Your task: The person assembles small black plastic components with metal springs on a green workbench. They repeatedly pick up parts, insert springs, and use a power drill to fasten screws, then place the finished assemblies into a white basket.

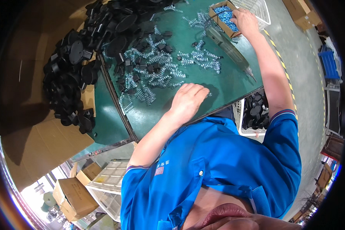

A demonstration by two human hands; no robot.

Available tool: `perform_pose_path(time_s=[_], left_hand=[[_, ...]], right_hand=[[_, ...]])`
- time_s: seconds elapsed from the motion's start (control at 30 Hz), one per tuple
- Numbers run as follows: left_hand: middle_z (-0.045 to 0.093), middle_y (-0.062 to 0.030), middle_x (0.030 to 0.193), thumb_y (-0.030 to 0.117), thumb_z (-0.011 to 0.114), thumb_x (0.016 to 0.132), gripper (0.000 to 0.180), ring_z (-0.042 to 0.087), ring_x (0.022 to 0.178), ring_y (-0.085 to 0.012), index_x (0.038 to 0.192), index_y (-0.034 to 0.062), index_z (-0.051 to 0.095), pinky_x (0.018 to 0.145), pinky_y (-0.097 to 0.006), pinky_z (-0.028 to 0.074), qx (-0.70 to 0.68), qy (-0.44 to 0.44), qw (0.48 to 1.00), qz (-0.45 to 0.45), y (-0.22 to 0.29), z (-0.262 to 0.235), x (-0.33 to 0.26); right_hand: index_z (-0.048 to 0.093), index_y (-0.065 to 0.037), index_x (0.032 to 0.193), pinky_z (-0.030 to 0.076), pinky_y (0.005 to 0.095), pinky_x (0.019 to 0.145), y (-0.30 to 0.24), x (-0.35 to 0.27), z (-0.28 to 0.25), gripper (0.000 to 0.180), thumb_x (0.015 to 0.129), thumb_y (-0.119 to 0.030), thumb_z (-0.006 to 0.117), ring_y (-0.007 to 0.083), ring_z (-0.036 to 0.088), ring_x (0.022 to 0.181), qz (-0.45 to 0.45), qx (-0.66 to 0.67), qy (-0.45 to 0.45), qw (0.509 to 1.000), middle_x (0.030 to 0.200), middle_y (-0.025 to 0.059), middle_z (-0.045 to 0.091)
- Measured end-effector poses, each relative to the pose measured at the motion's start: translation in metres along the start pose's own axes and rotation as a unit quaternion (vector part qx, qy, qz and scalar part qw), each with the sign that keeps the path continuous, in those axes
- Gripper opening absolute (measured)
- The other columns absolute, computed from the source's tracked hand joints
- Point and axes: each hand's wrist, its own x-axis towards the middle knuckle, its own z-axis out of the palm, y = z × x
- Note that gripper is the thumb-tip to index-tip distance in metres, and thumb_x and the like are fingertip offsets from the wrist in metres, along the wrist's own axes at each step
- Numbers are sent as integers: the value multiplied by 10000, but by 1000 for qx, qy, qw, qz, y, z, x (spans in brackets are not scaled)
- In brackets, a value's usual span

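Note:
My left hand [188, 99] rests low over the green table [168, 119] near its front edge. Its fingers are curled closed, and a small shiny bit shows at the fingertips; the rest is hidden. At the far right, my right hand [246, 22] has its bent fingers at a small cardboard box [234, 33] of blue screws [224, 17]. What those fingers pinch, if anything, cannot be made out. Between the hands lies an electric screwdriver [230, 50], its bit pointing toward the near right. Loose coil springs [163, 69] are spread left of it, with small black blocks [128, 65] among them.
Black round-based plastic parts [76, 51] are heaped at the left, beside brown cardboard [46, 140]. A white basket [258, 11] stands beyond the screw box. Another crate [241, 120] holding black parts sits below the table edge. Yellow-black tape [281, 61] marks the floor at right.

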Motion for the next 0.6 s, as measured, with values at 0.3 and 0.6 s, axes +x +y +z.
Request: perform_pose_path(time_s=[0.3,0.6], left_hand=[[590,-99,916,109,600,754,112,584,881,-279,840,50,561,810,-384,462,-19,-67,991,112,32,46,68],[609,-171,1133,129,564,809,143,544,1169,-333,905,25,586,1090,-508,370,55,-71,986,139,34,82,121]], right_hand=[[639,-45,863,560,472,700,-10,-4,13,155,883,-109,499,343,700,791,19,19,78,997,873,139,699],[709,-89,971,546,448,773,14,-21,12,216,869,-276,677,341,693,877,81,211,75,971,913,141,716]])
